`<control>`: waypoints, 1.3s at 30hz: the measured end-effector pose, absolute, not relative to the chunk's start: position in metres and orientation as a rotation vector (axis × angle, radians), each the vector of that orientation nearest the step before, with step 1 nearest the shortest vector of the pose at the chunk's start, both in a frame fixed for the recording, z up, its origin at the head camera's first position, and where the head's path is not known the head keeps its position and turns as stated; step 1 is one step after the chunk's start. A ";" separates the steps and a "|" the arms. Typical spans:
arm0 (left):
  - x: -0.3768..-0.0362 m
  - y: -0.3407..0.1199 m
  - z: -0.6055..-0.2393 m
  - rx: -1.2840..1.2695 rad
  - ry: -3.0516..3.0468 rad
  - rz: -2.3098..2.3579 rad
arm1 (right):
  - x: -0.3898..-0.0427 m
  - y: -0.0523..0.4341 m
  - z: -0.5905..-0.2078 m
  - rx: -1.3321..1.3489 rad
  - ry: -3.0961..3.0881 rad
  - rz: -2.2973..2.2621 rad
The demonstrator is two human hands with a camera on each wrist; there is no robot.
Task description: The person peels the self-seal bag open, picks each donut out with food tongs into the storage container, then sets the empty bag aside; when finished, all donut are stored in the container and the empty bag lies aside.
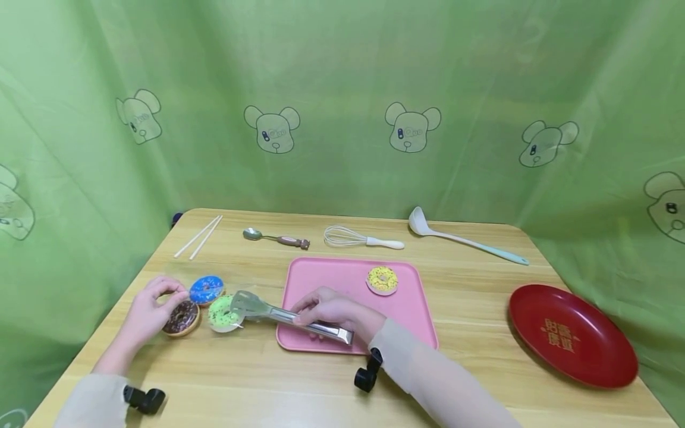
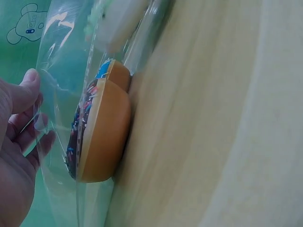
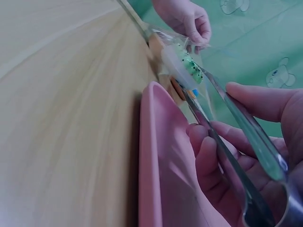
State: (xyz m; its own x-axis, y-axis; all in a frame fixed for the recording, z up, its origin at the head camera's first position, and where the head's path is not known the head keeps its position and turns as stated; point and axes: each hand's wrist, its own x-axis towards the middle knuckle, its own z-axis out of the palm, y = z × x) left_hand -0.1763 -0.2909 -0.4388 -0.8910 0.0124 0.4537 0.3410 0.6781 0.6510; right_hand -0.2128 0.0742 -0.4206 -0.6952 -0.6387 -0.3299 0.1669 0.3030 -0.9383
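My left hand (image 1: pixel 155 300) pinches the edge of a clear plastic bag (image 2: pixel 61 61) between thumb and fingers. Beside it, a chocolate doughnut (image 2: pixel 106 132) with sprinkles and a blue doughnut (image 1: pixel 207 289) stand close together, seen partly through the film. My right hand (image 1: pixel 329 312) grips metal tongs (image 1: pixel 299 316) over the pink tray (image 1: pixel 299 276). Their tips reach a green doughnut (image 3: pixel 182 66), one on either side of it; whether they press on it I cannot tell. A yellow doughnut (image 1: pixel 382 279) lies on the tray's far right part.
Chopsticks (image 1: pixel 199 236), a spoon (image 1: pixel 275 238), a whisk (image 1: pixel 364 238) and a ladle (image 1: pixel 465 239) lie along the table's far side. At the right is a red oval plate (image 1: pixel 599 339). A green curtain (image 1: pixel 342 59) hangs behind the table.
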 end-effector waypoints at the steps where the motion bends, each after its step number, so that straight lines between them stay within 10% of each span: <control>1: -0.176 -0.291 -0.439 -0.274 -2.478 -1.076 | -0.212 0.078 -0.420 -0.423 1.877 -1.471; 39: -0.177 -0.293 -0.444 -0.278 -2.454 -1.101 | -0.163 0.257 -0.404 -0.332 2.097 -1.572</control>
